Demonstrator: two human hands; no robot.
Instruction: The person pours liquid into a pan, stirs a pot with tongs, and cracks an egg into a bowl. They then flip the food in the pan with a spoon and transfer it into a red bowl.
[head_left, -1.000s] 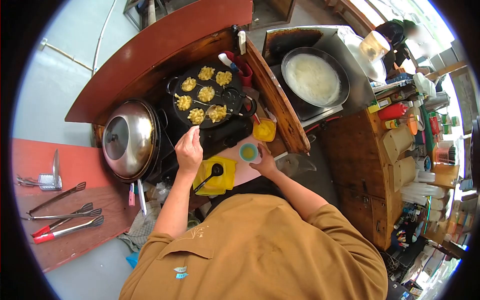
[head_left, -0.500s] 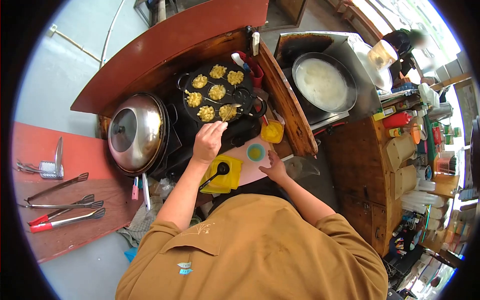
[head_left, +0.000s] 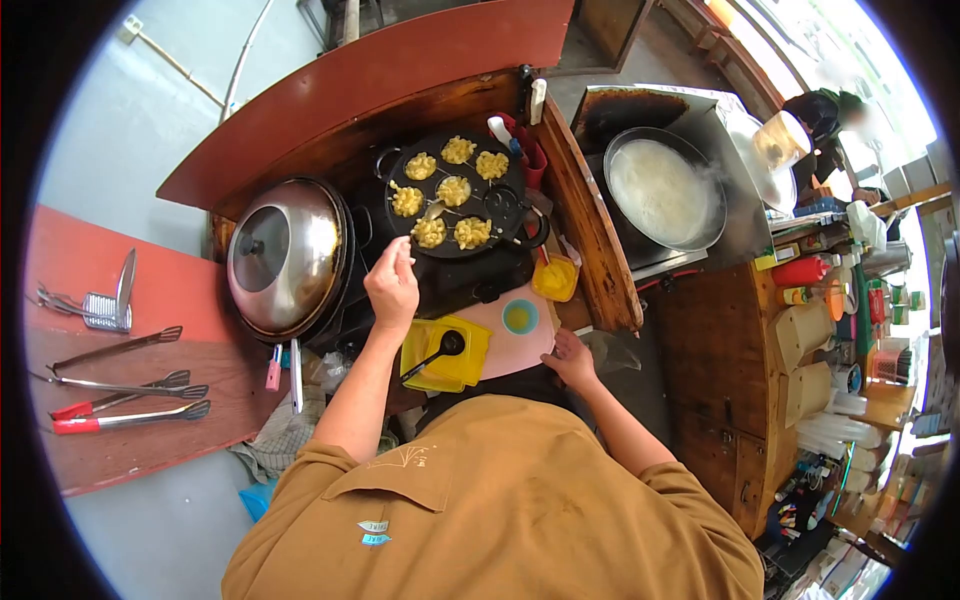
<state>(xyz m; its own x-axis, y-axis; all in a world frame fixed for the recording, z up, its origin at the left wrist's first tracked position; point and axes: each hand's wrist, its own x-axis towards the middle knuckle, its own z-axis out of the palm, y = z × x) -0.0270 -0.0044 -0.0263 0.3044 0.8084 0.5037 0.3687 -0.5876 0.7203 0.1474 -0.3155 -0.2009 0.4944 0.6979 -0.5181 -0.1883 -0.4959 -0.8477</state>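
My left hand [head_left: 392, 285] is closed on the handle of a metal spoon [head_left: 434, 210]. The spoon's bowl is over a round black pan [head_left: 455, 180] with several moulded wells, just above a yellow, lumpy mound [head_left: 429, 233]. Similar mounds fill most wells; a well [head_left: 501, 204] near the right handle looks dark and bare. Low on the right, my right hand [head_left: 572, 360] is open, its fingertips by the edge of a pink board [head_left: 525, 355]. A small light-blue bowl [head_left: 519, 317] with yellowish contents stands on that board, just beyond my fingers.
Close to my body, a yellow container [head_left: 470, 372] holds a black ladle [head_left: 452, 343]. A lidded wok [head_left: 285, 255] sits left of the pan. Beyond the wooden partition [head_left: 595, 215], a wide pan [head_left: 665, 190] of pale liquid steams. Tongs [head_left: 140, 420] lie at far left.
My left hand has moved the spoon leftward across the pan, from the lower right mound to the lower left one. My right hand has drawn back slightly from the blue bowl. The view has shifted a little.
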